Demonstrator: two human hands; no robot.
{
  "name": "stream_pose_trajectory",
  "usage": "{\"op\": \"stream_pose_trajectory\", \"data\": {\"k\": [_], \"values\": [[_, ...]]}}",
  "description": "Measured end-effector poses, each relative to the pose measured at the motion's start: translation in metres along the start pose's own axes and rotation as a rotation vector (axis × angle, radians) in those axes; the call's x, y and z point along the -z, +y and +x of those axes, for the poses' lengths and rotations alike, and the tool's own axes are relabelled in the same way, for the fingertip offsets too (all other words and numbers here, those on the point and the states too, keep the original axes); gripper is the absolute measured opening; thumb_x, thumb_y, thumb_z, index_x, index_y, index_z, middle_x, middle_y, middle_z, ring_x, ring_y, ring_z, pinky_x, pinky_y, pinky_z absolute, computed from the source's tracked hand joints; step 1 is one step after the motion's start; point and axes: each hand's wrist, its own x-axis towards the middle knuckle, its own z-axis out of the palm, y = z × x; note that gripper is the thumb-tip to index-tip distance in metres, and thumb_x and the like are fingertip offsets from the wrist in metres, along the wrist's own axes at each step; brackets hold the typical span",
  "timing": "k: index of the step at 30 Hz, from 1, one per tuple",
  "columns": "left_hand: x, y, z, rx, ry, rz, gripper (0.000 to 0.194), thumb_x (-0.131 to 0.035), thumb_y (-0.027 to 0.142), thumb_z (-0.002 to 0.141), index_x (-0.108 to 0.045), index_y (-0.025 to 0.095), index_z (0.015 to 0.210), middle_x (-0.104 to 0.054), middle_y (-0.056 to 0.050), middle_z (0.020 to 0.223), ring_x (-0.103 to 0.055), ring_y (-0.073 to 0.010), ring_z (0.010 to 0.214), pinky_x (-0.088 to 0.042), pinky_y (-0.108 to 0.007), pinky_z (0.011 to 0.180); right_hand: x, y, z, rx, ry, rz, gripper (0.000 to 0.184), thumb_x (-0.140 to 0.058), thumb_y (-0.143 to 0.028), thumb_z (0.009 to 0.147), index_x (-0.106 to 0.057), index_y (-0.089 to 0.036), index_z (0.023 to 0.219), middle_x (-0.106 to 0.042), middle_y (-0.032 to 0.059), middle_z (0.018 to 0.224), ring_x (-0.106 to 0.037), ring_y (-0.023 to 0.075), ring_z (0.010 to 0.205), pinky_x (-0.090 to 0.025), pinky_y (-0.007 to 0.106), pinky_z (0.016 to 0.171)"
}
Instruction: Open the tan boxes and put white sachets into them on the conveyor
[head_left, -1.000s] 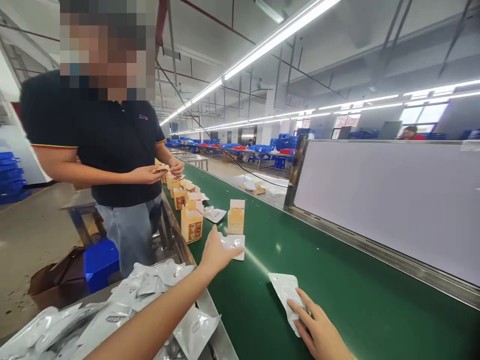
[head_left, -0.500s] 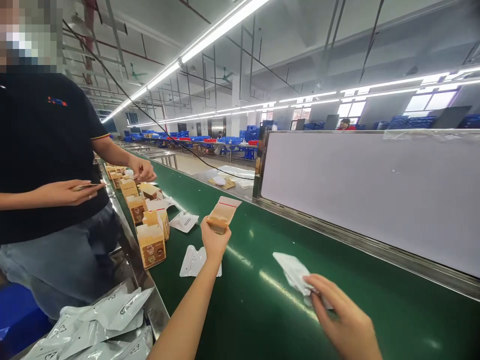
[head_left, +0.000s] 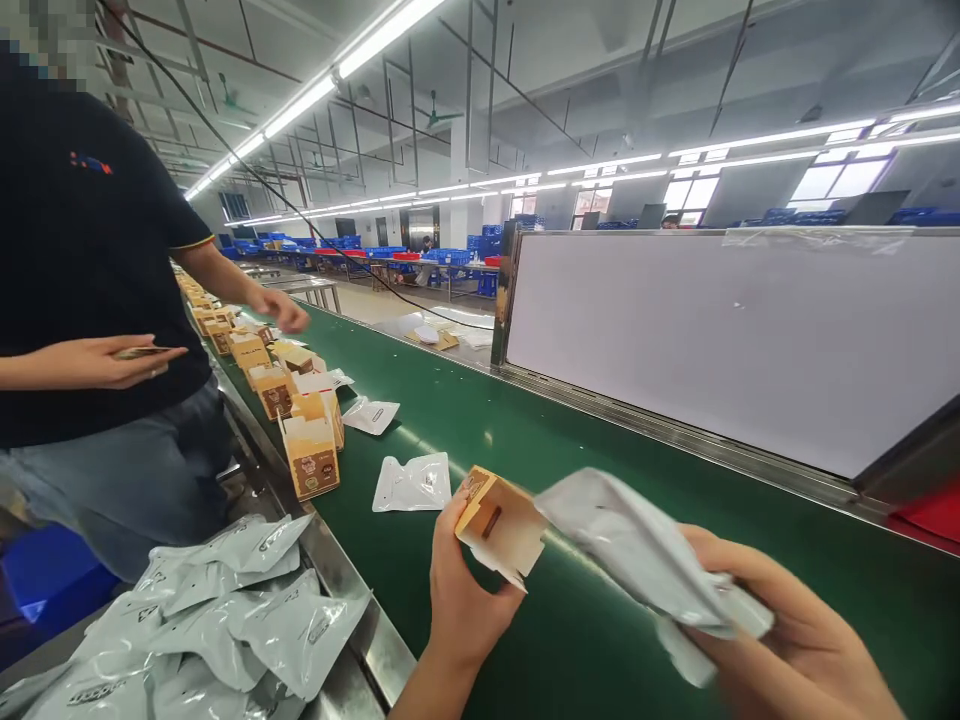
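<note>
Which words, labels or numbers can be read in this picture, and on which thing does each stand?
None can be read.
Silver pouches: dark print, too blurred.
Standing carton: brown picture label, too small.
Carton in the left hand: no legible print.
Co-worker's shirt: small coloured logo, illegible.

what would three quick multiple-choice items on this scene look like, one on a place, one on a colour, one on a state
1. Where does the heap of silver pouches lie?
A. left of the belt, on the metal ledge
B. on the white panel
C. in a blue crate

2. What colour is the conveyor belt?
A. black
B. green
C. red

3. How is the small tan box right now?
A. flat on the belt
B. held in the left hand, lifted off the belt
C. inside a pouch

Answers: 1 A, the heap rests beside the belt's left edge. 2 B, its surface is green. 3 B, the fingers grip it in the air, while the right hand holds a silver pouch beside it.
</note>
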Motion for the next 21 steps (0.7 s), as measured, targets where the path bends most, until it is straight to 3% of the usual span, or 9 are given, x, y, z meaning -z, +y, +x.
{"op": "stream_pose_trajectory", "data": {"k": [2,3,5,7,8,12,16,18,21], "values": [[0.007,0.004,-0.013,0.096,-0.075,0.046,0.075,-0.064,0.014,0.059,-0.037,0.022,0.129,-0.052,-0.012,0.128,-0.050,-0.0305,0.122,-0.046,-0.047,0.100,0.011,0.002,-0.006,-0.091,0.077,0.069,0.044,-0.075,-0.063,0.058,-0.067,-0.025,0.079,-0.067,0.0096,0.089,-0.054,0.0147,0.046,-0.044,0.023,0.033],[0.010,0.007,-0.018,0.105,-0.105,0.056,0.076,-0.063,0.013,0.058,-0.036,0.021,0.129,-0.053,-0.012,0.127,-0.052,-0.0304,0.120,-0.047,-0.046,0.099,0.014,0.002,-0.009,-0.099,0.052,0.069,0.044,-0.074,-0.064,0.058,-0.067,-0.025,0.079,-0.067,0.0089,0.089,-0.053,0.0144,0.045,-0.043,0.023,0.032],[0.015,0.012,-0.026,0.051,-0.136,0.070,0.079,-0.063,0.014,0.058,-0.034,0.021,0.131,-0.052,-0.013,0.128,-0.052,-0.0301,0.120,-0.048,-0.046,0.098,0.016,-0.001,-0.012,-0.056,-0.144,-0.048,0.036,-0.070,-0.059,0.067,-0.068,-0.027,0.082,-0.067,0.0073,0.091,-0.059,0.0181,0.054,-0.047,0.024,0.038],[0.020,0.016,-0.031,-0.054,-0.118,0.124,0.078,-0.061,0.013,0.060,-0.032,0.019,0.132,-0.051,-0.014,0.129,-0.052,-0.0295,0.120,-0.049,-0.046,0.097,0.012,-0.003,-0.012,0.073,-0.323,-0.297,0.022,-0.061,-0.047,0.079,-0.069,-0.028,0.089,-0.066,0.0056,0.094,-0.062,0.0177,0.062,-0.050,0.023,0.046],[0.021,0.018,-0.033,-0.127,-0.099,0.170,0.075,-0.059,0.012,0.062,-0.033,0.018,0.132,-0.051,-0.014,0.128,-0.051,-0.0294,0.120,-0.049,-0.047,0.097,0.009,-0.004,-0.012,0.160,-0.353,-0.459,0.019,-0.055,-0.039,0.084,-0.068,-0.029,0.093,-0.065,0.0052,0.096,-0.061,0.0152,0.062,-0.050,0.021,0.048],[0.020,0.022,-0.042,-0.415,-0.065,0.354,0.063,-0.052,0.009,0.067,-0.039,0.010,0.129,-0.055,-0.017,0.122,-0.051,-0.0294,0.119,-0.049,-0.050,0.096,-0.010,0.002,-0.021,0.633,-0.258,-0.949,0.032,-0.036,-0.015,0.088,-0.067,-0.023,0.090,-0.059,0.0062,0.088,-0.054,0.0092,0.052,-0.044,0.019,0.043],[0.013,0.026,-0.054,-0.512,-0.062,0.405,0.060,-0.051,0.009,0.066,-0.042,0.005,0.125,-0.057,-0.018,0.117,-0.051,-0.0282,0.117,-0.047,-0.048,0.098,-0.027,0.015,-0.033,0.922,-0.176,-0.990,0.028,-0.039,-0.006,0.087,-0.061,-0.017,0.100,-0.066,0.0042,0.081,-0.062,0.0138,0.060,-0.049,0.022,0.052],[0.012,0.028,-0.059,-0.522,-0.082,0.390,0.061,-0.050,0.011,0.065,-0.042,0.004,0.125,-0.057,-0.019,0.117,-0.051,-0.0283,0.117,-0.047,-0.047,0.098,-0.025,0.022,-0.037,0.867,-0.240,-0.859,0.027,-0.041,-0.006,0.088,-0.057,-0.017,0.108,-0.070,0.0048,0.093,-0.067,0.0155,0.079,-0.054,0.021,0.067],[0.009,0.031,-0.066,-0.461,-0.107,0.360,0.067,-0.047,0.015,0.060,-0.041,0.004,0.126,-0.058,-0.018,0.117,-0.053,-0.0286,0.115,-0.048,-0.045,0.097,-0.005,0.037,-0.042,0.459,-0.609,-0.671,0.034,-0.038,-0.018,0.093,-0.049,-0.025,0.125,-0.064,0.0038,0.117,-0.063,0.0167,0.102,-0.056,0.022,0.079]]}}
